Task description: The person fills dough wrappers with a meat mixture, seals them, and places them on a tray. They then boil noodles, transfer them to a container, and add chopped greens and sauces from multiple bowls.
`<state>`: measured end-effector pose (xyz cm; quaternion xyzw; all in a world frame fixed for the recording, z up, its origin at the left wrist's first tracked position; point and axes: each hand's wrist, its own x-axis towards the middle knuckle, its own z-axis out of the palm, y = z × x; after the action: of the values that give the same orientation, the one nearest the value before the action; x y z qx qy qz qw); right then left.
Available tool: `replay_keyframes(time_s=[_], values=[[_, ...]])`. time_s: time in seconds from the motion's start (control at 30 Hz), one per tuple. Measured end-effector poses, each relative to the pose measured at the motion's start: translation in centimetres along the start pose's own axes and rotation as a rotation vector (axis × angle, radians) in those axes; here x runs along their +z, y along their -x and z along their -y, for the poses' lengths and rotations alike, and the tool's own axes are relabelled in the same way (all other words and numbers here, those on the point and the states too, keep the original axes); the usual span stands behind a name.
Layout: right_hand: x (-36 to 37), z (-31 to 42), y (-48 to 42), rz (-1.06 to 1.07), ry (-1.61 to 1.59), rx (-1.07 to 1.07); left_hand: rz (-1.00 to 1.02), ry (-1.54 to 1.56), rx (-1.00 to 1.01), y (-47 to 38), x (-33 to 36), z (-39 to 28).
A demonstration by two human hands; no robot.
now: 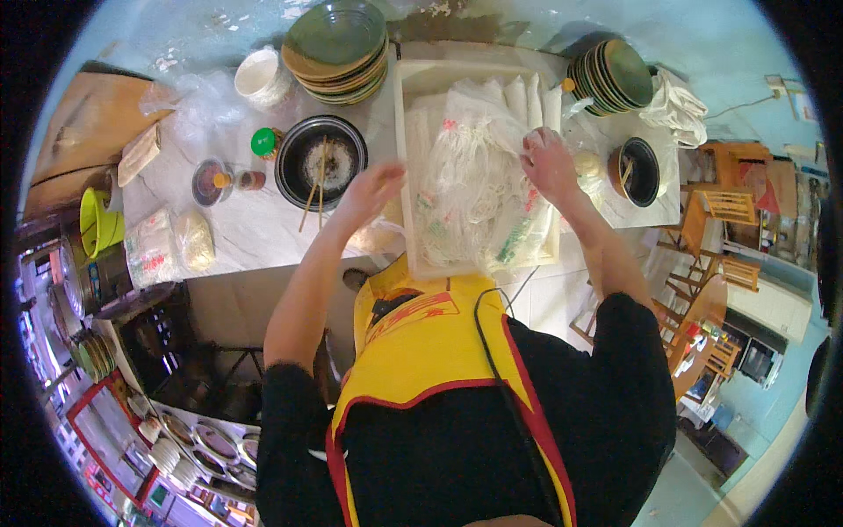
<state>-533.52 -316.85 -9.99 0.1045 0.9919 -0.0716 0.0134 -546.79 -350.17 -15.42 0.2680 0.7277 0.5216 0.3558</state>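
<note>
A white plastic crate (416,258) stands on the table in front of me. A large clear plastic bag of pale noodles (477,191) lies in it, with red and green print on the film. My right hand (550,165) pinches the bag's film near the upper right of the noodles. My left hand (370,196), blurred, is by the crate's left rim with its fingers stretched out and nothing visible in them. Several white packed bags (517,99) stand along the crate's far right part, partly hidden by the film.
Left of the crate is a black pot (283,168) with chopsticks (323,172) across it. Stacked green bowls (339,39) and more bowls (616,76) flank the crate's far end. A dark bowl (642,172) sits right; noodle packs (153,247) lie at the left edge.
</note>
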Motion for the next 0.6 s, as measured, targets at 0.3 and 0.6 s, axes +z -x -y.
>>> replay_keyframes(time_s=[0.3, 0.6], values=[[0.3, -0.8, -3.7, 0.202, 0.022, -0.02, -0.228, -0.721, 0.454, -18.6, 9.8, -0.2], [-6.8, -2.5, 3.6, 0.218, -0.589, 0.005, -0.059, -0.704, 0.24, -18.6, 5.3, 0.2]])
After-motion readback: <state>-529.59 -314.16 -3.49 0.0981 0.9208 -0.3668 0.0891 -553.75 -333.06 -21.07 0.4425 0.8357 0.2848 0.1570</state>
